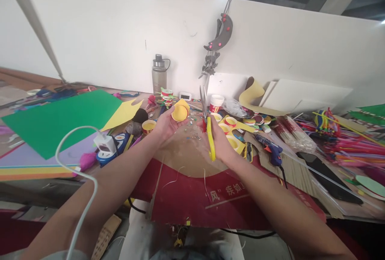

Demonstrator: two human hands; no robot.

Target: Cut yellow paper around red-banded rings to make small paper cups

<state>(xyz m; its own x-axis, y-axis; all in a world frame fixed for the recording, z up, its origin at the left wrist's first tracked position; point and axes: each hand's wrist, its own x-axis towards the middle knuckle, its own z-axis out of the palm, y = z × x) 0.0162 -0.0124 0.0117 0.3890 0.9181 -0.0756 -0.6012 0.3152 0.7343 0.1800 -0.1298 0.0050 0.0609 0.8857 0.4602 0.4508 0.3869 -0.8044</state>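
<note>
Scissors point upward in the curled grip of right hand, partly hidden there; left hand has its grip around yellow cup, whose underside cannot be seen.

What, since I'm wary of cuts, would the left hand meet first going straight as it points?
The left hand would likely meet the scissors in the right hand, though depth is unclear.
</note>
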